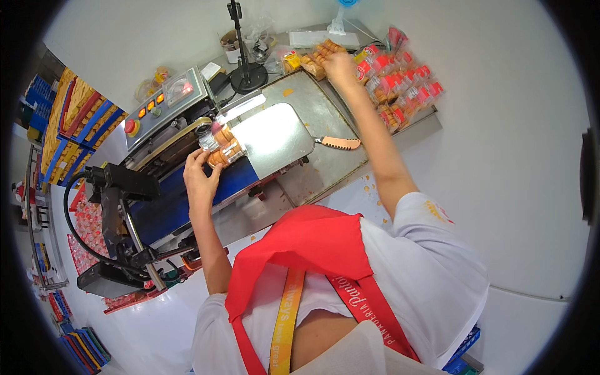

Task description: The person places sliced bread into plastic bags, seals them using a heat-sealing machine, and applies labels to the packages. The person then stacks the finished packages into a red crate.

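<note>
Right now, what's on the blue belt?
Biscuits in clear wrapping, by the metal plate, with your left hand touching them. The belt beneath them is covered; your hand and wrist hide more.

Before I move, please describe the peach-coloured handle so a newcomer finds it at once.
On the metal worktop, find the shiny plate with rounded corners. The slim handle lies at its right edge. Unlike the plain plate, it has a dark scalloped side.

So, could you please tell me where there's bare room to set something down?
The shiny plate is bare between the packet by the left hand and the orange-handled tool; beyond it, the tray shows little but crumbs. Far right is crowded: packets heap beside the right hand.
</note>
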A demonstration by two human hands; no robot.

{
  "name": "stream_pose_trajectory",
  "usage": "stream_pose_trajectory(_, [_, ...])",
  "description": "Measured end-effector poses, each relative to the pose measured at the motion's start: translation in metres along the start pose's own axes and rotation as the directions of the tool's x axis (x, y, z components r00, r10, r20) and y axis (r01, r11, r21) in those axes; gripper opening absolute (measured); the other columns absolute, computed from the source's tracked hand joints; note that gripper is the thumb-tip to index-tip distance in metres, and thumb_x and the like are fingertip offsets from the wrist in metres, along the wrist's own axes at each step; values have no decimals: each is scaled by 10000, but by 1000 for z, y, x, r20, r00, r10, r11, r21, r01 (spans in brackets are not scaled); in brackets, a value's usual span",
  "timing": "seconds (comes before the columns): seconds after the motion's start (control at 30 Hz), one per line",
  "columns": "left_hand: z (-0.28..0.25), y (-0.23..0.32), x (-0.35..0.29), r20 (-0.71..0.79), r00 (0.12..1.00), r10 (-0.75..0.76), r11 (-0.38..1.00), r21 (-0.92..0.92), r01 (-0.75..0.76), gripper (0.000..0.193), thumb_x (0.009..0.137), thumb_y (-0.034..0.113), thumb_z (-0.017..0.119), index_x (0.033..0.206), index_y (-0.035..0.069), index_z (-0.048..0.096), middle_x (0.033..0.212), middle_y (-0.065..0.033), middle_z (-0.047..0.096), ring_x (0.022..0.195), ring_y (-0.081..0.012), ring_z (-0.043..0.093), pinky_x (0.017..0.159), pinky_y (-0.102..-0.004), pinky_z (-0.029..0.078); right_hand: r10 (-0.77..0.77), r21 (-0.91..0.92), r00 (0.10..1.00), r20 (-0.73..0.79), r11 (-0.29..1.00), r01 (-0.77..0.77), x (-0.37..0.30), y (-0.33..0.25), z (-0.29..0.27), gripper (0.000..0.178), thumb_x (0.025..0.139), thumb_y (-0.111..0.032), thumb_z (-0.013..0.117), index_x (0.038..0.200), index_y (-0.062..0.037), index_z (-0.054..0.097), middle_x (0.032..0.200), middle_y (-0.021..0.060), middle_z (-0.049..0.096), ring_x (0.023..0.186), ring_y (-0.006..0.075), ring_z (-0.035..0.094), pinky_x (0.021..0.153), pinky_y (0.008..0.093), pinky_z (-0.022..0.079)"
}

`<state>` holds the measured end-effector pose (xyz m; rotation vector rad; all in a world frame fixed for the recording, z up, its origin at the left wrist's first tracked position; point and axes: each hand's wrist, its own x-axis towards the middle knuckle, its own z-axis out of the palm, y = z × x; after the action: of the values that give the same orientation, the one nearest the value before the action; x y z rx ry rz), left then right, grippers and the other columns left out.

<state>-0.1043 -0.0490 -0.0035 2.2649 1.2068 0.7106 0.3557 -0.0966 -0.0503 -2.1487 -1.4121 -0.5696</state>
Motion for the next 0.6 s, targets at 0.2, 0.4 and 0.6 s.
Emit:
stream_pose_trajectory(0.2, [-8,-10,-3,-30,999,-22,999,28,23,393,702,83,741,1068,-17,639,1152,-143,574,1056,-299,567,927,-362,439,520,-487,850,91,767,-417,-60,143,-16,206,844,-151,543,935,-36,688,982,200,653,994,344,600,840,430,486])
stream_pose_trajectory(0.4, [-16,30,-3,-251,956,151,985,125,-122,444,711,116,745,1131,45,622,1292,-165,485,1211,-306,468,1013,-403,366,146,-331,971,188,941,-77,-55,104,-49,196,834,-179,590,863,-14,691,922,211,652,946,331,604,821,421,489])
stream_pose_trajectory(0.6, [30,142,17,-147,849,507,841,-134,-525,701,659,197,803,1279,62,507,1354,-168,436,1278,-352,389,1059,-436,322,192,315,946,262,909,-272,5,-45,-151,263,824,-240,646,774,16,678,650,147,626,595,247,620,607,365,501])
